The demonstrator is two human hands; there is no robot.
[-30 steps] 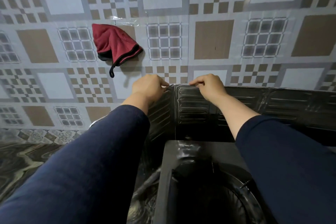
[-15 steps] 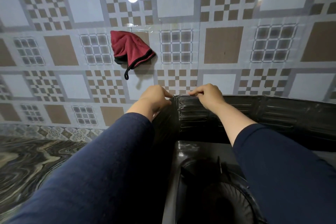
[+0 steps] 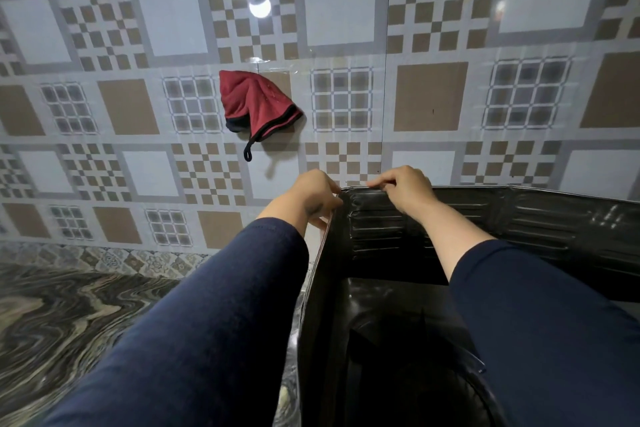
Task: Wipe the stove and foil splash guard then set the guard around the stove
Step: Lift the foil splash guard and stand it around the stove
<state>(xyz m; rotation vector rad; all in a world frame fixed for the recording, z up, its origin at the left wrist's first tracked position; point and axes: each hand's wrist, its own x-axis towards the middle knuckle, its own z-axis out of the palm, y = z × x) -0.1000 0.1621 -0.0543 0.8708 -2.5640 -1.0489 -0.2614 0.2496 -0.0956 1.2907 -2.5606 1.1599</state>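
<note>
The dark ribbed foil splash guard (image 3: 540, 218) stands upright against the tiled wall and bends round the left side of the black stove (image 3: 381, 308). My left hand (image 3: 308, 196) grips the guard's top edge at the left corner fold. My right hand (image 3: 403, 187) pinches the top edge just right of that corner. The stove's burner lies low in the frame, mostly hidden by my right sleeve.
A red cloth (image 3: 258, 107) with black trim hangs on the patterned tile wall (image 3: 429, 97) above my hands. A dark marbled countertop (image 3: 52, 322) spreads to the left of the stove.
Both hands keep their hold on the guard's top corner. The view has shifted, so the wall and cloth sit lower and further right; the guard's left panel looks more folded toward me.
</note>
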